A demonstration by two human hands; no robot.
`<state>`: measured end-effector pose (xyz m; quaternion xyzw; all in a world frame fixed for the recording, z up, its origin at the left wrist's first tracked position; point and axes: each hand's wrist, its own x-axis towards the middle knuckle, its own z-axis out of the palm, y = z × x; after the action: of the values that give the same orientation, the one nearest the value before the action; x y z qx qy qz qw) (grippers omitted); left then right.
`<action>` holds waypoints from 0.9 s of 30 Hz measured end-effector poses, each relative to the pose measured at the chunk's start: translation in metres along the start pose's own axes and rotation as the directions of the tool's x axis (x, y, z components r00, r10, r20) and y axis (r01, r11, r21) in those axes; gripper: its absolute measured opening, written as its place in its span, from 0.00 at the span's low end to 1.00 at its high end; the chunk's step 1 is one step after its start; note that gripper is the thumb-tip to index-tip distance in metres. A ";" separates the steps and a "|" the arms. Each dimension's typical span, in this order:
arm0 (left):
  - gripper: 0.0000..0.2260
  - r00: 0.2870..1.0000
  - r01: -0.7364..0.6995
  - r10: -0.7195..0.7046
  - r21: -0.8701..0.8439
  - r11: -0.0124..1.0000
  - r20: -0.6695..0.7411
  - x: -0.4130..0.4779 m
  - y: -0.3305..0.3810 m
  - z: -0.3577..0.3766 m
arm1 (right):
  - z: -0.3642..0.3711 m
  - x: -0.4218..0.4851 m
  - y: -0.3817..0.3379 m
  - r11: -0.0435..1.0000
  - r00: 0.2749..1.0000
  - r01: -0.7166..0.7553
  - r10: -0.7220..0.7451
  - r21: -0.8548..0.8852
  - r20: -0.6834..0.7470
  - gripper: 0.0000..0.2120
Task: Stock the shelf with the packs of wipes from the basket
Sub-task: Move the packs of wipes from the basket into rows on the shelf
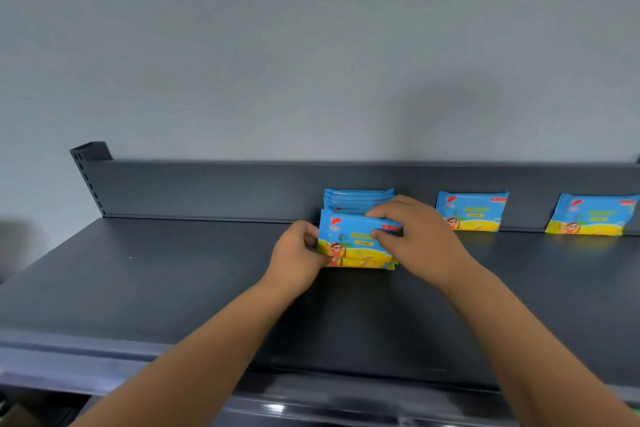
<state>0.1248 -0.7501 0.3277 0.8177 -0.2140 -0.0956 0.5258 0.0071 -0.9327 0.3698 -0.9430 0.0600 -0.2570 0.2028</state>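
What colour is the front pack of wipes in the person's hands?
Blue above, yellow below, with a cartoon figure: the front pack, seen in the head view.

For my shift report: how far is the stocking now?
Done: row of packs at the shelf back, middle pack and right pack leaning alone. In hand: left hand and right hand hold the row's front pack. Left: unknown, no basket in view.

Two single wipe packs (pixel 472 211), one row (pixel 358 196) (count unclear), two hands (pixel 298 255)

Both bare forearms extend forward and converge. Left hand (pixel 298 253) pinches the front wipes pack (pixel 349 250) at its left edge; right hand (pixel 419 236) grips its upper right corner.
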 end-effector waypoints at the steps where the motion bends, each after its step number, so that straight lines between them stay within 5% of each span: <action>1: 0.14 1.000 0.004 -0.004 -0.019 1.000 -0.004 0.000 0.001 0.000 | 0.001 0.001 0.000 0.999 1.000 0.004 -0.004 -0.038 -0.002 0.11; 9: 0.18 0.989 0.062 -0.047 -0.108 0.992 0.142 0.002 0.003 -0.008 | 0.017 0.000 0.006 0.978 0.997 0.029 -0.043 -0.205 -0.065 0.15; 18: 0.18 0.984 0.025 -0.026 0.009 1.000 0.175 0.006 -0.006 -0.014 | 0.026 -0.009 -0.008 0.941 0.993 -0.048 0.009 -0.336 -0.117 0.18; 23: 0.24 0.991 -0.063 0.051 0.095 0.993 0.126 0.000 -0.003 -0.020 | 0.028 -0.015 -0.019 0.922 0.989 -0.093 0.044 -0.375 -0.139 0.21; 27: 0.27 0.986 -0.165 0.167 0.335 0.927 0.024 -0.018 0.004 -0.047 | 0.032 -0.020 -0.044 0.951 0.982 -0.092 0.038 -0.296 -0.184 0.21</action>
<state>0.1260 -0.7048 0.3502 0.8745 -0.2943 -0.0107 0.3854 0.0070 -0.8772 0.3539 -0.9341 0.1477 -0.3199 0.0581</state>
